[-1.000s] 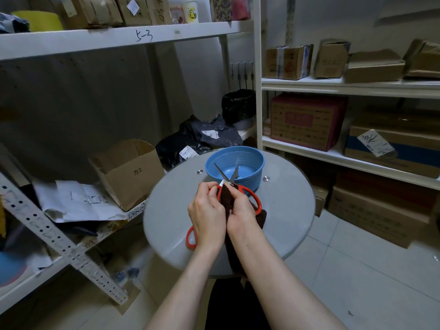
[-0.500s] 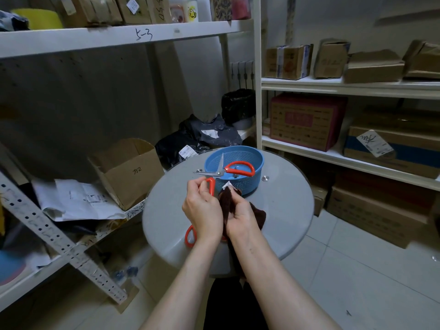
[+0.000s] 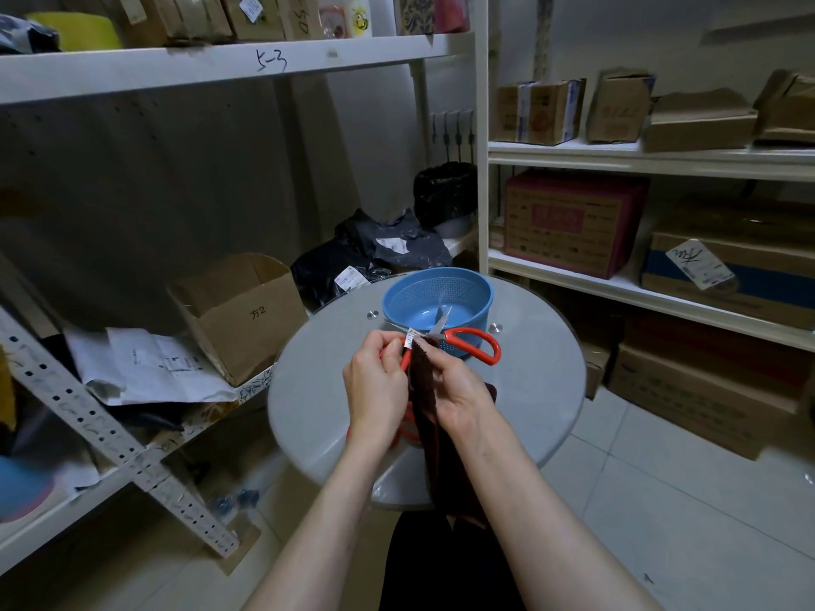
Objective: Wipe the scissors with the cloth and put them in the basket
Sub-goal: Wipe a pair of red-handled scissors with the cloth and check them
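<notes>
Red-handled scissors (image 3: 458, 339) sit open in the head view, pinched by the left hand (image 3: 375, 390) at one handle while the right hand (image 3: 458, 396) presses the dark brown cloth (image 3: 430, 416) against them. Their blades reach over the rim of the blue basket (image 3: 436, 297) just beyond the hands, on the round grey surface (image 3: 542, 390). Wiping looks under way; the drop into the basket remains. I count one pair of scissors for certain, one cloth, one basket; a red loop below the left hand is unclear.

Scissors (image 3: 472, 343) red-handled; cloth (image 3: 430, 416) dark brown; basket (image 3: 476, 286) blue, perforated; table (image 3: 542, 390) pale grey
</notes>
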